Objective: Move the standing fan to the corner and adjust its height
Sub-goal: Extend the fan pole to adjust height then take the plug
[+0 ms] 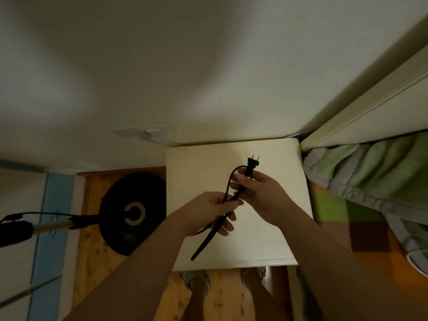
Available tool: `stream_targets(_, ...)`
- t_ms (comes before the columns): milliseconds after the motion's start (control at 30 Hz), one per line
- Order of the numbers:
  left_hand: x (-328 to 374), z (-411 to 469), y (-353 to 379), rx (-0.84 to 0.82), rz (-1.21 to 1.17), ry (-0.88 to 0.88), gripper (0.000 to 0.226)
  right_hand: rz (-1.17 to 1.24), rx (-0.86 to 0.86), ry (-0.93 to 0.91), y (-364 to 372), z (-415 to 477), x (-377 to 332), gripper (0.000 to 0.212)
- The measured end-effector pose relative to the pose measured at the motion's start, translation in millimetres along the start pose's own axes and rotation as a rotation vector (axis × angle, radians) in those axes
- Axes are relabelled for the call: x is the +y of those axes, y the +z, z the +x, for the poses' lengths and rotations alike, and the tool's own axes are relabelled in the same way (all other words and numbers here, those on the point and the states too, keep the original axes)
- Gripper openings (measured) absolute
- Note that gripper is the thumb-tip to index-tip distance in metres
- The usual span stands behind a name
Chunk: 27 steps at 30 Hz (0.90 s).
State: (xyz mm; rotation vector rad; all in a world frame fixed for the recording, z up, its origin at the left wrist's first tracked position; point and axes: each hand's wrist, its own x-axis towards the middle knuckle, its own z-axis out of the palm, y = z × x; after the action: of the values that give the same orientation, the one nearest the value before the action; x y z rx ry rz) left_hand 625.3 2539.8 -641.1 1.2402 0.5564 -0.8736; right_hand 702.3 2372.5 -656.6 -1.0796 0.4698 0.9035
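The standing fan's round black base (132, 214) sits on the wooden floor beside a white bedside cabinet. Its silver pole (52, 225) leans out to the left edge of the view, and the fan head is out of sight. Above the cabinet I hold the fan's black power cord (209, 237) folded into a bundle. My left hand (208, 213) grips the bundle's middle. My right hand (259, 195) pinches the cord just below the two-pin plug (252, 164), which points up toward the wall.
The white cabinet (203, 172) stands against the wall, with a wall socket plate (148, 134) just above to its left. A bed with a green quilt (370, 172) fills the right side. A blue-and-white panel (51, 228) lines the left. My feet (196, 281) stand before the cabinet.
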Motion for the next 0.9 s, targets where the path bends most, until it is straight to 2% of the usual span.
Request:
stream_targets(100, -17.6, 21.3, -13.5, -0.017, 0.020, 0.001, 0.025, 0.001, 0.017, -0.009, -12.3, 28.0, 13.7, 0.026)
stream_targets(200, -37.8, 40.4, -21.7, -0.010, 0.140, -0.057, 0.033, -0.046, 0.114, -0.005, -15.7, 54.8, 28.8, 0.018)
stream_targets(300, -58.9, 58.5, -29.7, 0.142, 0.396, -0.091, 0.030, -0.107, 0.262, -0.018, -21.3, 80.6, 37.7, 0.009)
stream_targets(400, -72.4, 72.0, -38.2, 0.328, 0.288, -0.030, 0.020, -0.290, 0.341, -0.025, -26.7, 97.7, 37.7, 0.001)
stream_targets(500, -79.7, 80.5, -46.2, 0.461, 0.259, 0.046, 0.019, -0.422, 0.391, -0.042, -28.7, 108.9, 35.9, 0.012)
stream_targets(667, -80.8, 88.5, -53.4, 0.586, 0.193, 0.117, 0.018, -0.554, 0.460, -0.074, -27.5, 124.8, 35.0, 0.020)
stream_targets(833, -83.5, 91.7, -53.8, 0.686, 0.335, 0.236, 0.020, -0.693, 0.454, -0.120, -25.4, 134.9, 36.8, 0.023)
stream_targets(900, -84.2, 90.0, -52.3, 0.722, 0.430, 0.292, 0.024, -0.718, 0.460, -0.130, -26.8, 134.1, 38.1, 0.035)
